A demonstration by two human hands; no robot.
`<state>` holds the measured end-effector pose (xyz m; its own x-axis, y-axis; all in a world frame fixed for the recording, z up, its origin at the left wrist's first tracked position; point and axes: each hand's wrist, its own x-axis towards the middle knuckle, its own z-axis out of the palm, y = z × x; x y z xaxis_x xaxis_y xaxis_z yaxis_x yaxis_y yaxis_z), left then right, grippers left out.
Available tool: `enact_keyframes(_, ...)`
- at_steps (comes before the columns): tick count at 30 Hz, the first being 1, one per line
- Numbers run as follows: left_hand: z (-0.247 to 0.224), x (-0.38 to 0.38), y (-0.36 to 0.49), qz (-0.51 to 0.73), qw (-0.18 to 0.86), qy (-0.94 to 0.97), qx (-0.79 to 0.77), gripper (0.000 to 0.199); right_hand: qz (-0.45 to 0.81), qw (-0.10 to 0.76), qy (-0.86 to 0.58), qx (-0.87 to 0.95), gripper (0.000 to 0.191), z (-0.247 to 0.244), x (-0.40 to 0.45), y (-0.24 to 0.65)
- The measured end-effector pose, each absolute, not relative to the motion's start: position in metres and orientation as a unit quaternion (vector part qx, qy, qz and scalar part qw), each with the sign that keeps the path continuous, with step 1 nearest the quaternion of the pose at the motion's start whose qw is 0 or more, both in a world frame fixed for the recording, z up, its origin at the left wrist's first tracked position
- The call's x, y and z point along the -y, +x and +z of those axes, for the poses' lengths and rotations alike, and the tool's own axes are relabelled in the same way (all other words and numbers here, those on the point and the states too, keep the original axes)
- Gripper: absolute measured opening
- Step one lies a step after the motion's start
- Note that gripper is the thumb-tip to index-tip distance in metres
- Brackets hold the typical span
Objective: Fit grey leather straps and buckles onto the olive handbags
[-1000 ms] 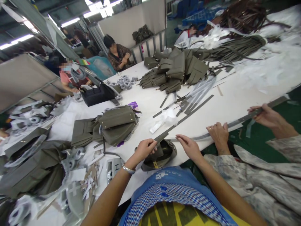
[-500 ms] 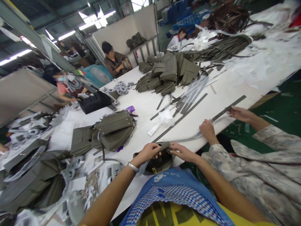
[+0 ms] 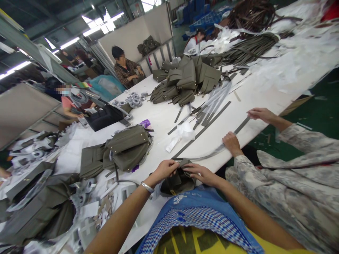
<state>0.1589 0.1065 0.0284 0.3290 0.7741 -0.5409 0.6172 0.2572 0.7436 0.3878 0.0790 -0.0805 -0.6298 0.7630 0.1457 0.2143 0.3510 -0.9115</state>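
Observation:
A dark olive bag piece (image 3: 178, 182) lies at the table's front edge, close against the blue apron. My left hand (image 3: 167, 169), with a silver bracelet at the wrist, pinches the piece's upper rim on its left side. On the right side of that rim rests my right hand (image 3: 199, 173), fingers bent over the olive material and gripping it. The fingertips of both hands are partly hidden by the folds. A long olive strip (image 3: 202, 132) lies on the white table just beyond the hands.
At right, a person's two hands (image 3: 233, 143) handle another strip. Stacked olive bags (image 3: 128, 146) lie left of centre, with a larger olive pile (image 3: 185, 77) farther back. Scraps and bag parts (image 3: 39, 204) cover the left. Other people sit along the far side.
My right hand has shifted slightly left and now lies over the rim, whose raised strip has folded down. The neighbouring person's far hand has moved left along their strip. The view has shifted a little.

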Motion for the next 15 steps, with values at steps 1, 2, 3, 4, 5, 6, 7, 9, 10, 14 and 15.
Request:
enact_keyframes(1,0.030,-0.106,0.159,0.070,0.550,0.602,-0.575,0.045,0.488,0.281,-0.309,0.766,0.037,-0.080,-0.079,0.391)
enact_keyframes(2,0.031,-0.104,0.159,0.068,0.554,0.599,-0.574,0.044,0.500,0.274,-0.303,0.764,0.037,-0.080,-0.078,0.393)
enact_keyframes(3,0.032,-0.103,0.160,0.064,0.559,0.596,-0.573,0.044,0.506,0.270,-0.299,0.762,0.037,-0.080,-0.077,0.395)
enact_keyframes(4,0.033,-0.101,0.161,0.060,0.564,0.593,-0.572,0.043,0.507,0.271,-0.299,0.762,0.036,-0.081,-0.075,0.396)
enact_keyframes(5,0.034,-0.098,0.162,0.055,0.570,0.590,-0.569,0.042,0.503,0.276,-0.302,0.761,0.034,-0.081,-0.074,0.396)
enact_keyframes(6,0.034,-0.096,0.163,0.050,0.576,0.589,-0.565,0.040,0.495,0.282,-0.310,0.761,0.032,-0.081,-0.072,0.395)
enact_keyframes(7,0.034,-0.094,0.164,0.046,0.580,0.591,-0.560,0.038,0.484,0.290,-0.322,0.760,0.030,-0.081,-0.071,0.393)
enact_keyframes(9,0.033,-0.092,0.166,0.043,0.580,0.600,-0.550,0.034,0.454,0.305,-0.355,0.758,0.028,-0.080,-0.069,0.387)
enact_keyframes(10,0.032,-0.091,0.166,0.043,0.576,0.606,-0.547,0.033,0.440,0.307,-0.370,0.759,0.027,-0.079,-0.069,0.383)
enact_keyframes(14,0.037,-0.090,0.167,0.050,0.532,0.630,-0.563,0.034,0.416,0.301,-0.387,0.766,0.029,-0.075,-0.067,0.372)
enact_keyframes(15,0.039,-0.088,0.166,0.052,0.520,0.633,-0.571,0.035,0.422,0.298,-0.378,0.768,0.030,-0.075,-0.064,0.373)
